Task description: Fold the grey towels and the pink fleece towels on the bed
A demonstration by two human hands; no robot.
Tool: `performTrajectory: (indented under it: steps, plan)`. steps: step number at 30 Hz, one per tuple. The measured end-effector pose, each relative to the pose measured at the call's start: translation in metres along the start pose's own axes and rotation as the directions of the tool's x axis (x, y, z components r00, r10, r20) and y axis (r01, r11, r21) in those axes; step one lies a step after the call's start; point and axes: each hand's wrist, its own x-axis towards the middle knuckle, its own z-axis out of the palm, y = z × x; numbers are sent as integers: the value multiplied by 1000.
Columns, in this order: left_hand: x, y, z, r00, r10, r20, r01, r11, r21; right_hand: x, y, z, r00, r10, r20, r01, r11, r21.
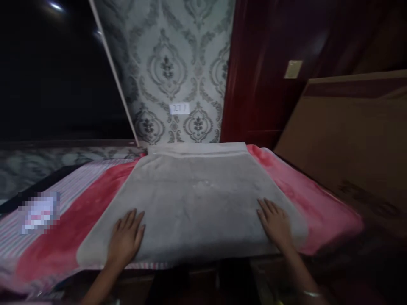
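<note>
One pinkish-red cloth (92,203) shows at left, then the left hand (126,238), fingers spread and gripping nothing, on the grey blanket (197,203) laid over it; across to the right hand (275,222), palm down, fingers loose. Smoothing looks to be in hand; the next pass calls for flat, even pressure.

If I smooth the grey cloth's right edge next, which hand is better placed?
Probably the right hand: it rests on the grey cloth near that edge, while the left hand is near the opposite one.
</note>
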Motion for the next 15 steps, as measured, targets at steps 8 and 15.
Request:
performTrajectory:
  steps: [8, 15]
  plan:
    - [-6, -15, 0, 999, -49, 10, 50, 992, -115, 5, 22, 24, 996, -51, -69, 61, 987, 149]
    - [20, -68, -29, 883, -455, 118, 452, 890, 53, 15, 105, 17, 976, 208, -59, -205, 977, 55]
